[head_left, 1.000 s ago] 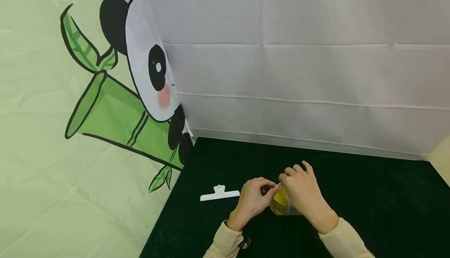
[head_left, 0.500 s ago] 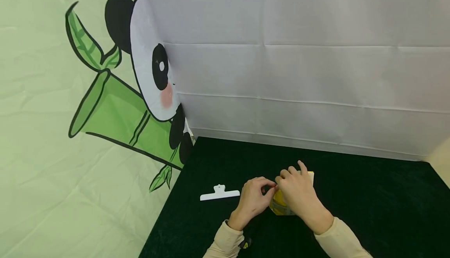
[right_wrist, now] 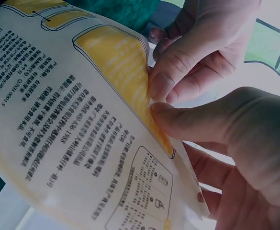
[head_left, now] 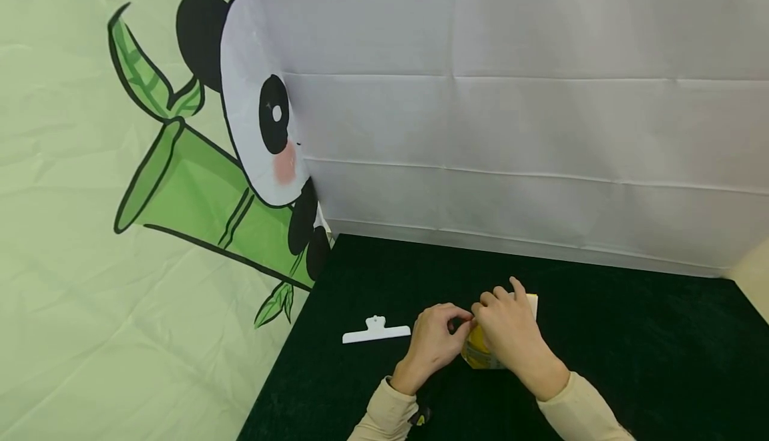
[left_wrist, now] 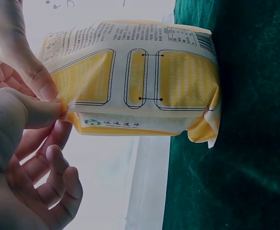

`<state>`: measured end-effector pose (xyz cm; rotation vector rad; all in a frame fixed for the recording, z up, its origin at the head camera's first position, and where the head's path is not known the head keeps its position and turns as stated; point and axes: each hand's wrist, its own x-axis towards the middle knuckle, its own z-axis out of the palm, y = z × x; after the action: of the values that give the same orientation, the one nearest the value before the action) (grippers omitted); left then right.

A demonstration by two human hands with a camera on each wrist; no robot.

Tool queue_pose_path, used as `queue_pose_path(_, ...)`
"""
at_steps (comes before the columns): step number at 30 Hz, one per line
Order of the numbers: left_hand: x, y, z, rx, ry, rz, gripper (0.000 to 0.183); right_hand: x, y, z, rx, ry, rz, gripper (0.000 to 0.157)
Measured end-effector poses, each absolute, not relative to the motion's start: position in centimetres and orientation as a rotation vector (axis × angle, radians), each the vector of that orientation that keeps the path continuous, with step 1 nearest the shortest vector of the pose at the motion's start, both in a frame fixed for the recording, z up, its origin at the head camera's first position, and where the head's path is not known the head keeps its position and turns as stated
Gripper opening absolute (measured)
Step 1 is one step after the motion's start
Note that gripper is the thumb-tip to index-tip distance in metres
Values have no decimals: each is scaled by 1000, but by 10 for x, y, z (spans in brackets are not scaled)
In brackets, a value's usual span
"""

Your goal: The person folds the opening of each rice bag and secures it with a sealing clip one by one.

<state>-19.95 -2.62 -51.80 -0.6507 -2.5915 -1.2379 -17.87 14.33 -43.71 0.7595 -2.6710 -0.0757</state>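
Observation:
A yellow and cream printed packet (left_wrist: pixel 183 79) is held between both hands, its soft wrapper creased at the end in the left wrist view. My left hand (head_left: pixel 435 337) pinches the packet's edge between thumb and forefinger. Close against it, my right hand (head_left: pixel 513 327) pinches the same edge, thumb in front. The two thumb tips nearly meet on the yellow panel in the right wrist view. From the head view, the right hand covers much of the packet (head_left: pixel 477 351). Left of the left hand lies a white clip (head_left: pixel 376 331) with a long flat bar, untouched.
A dark green cloth (head_left: pixel 649 347) covers the table. Behind its far edge hangs a white sheet (head_left: pixel 541 127). On the left hangs a pale green sheet with a panda (head_left: pixel 246 94). A small dark object (head_left: pixel 420 416) shows beside the left sleeve.
My right hand has shifted slightly left, and the packet's pale far corner now shows beyond it. The left hand stays in place. Little differs from half a second ago.

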Motion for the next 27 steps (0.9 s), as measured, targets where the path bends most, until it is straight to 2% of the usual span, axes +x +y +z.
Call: queue_pose_path(27,-202,-24,-518,-617,-2654,-1256,14,-182,147,-443,755,-2682,-42,27)
